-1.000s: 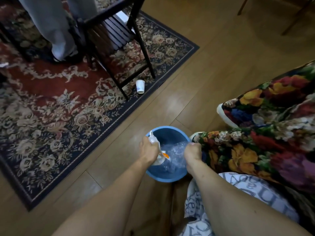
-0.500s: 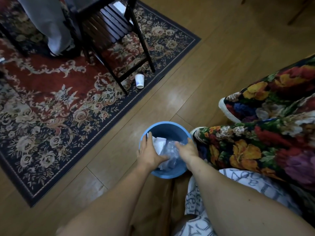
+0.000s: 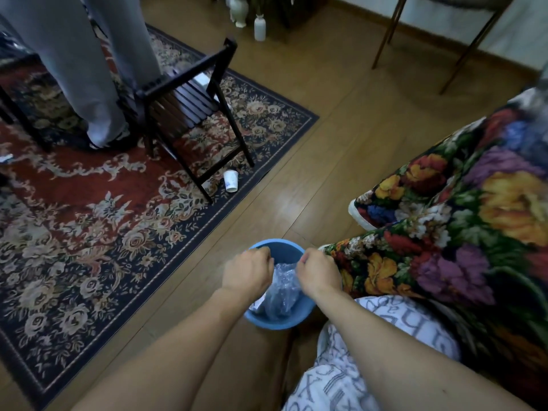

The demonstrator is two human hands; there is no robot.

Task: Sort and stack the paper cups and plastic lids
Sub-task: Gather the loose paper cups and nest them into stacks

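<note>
Lower centre of the frame: both hands, left hand (image 3: 247,272) and right hand (image 3: 318,272), curl over the round blue plastic bucket (image 3: 278,320), apparently pinching crinkled clear plastic wrap (image 3: 281,287) to lift it out.

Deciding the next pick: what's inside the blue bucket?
The blue bucket holds crumpled clear plastic, with a white scrap at its left. Left hand and right hand cover the rest; no cups or lids visible.

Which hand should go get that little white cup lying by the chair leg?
Probably the left hand: the paper cup lies up and left of the blue bucket, on that hand's side.
</note>
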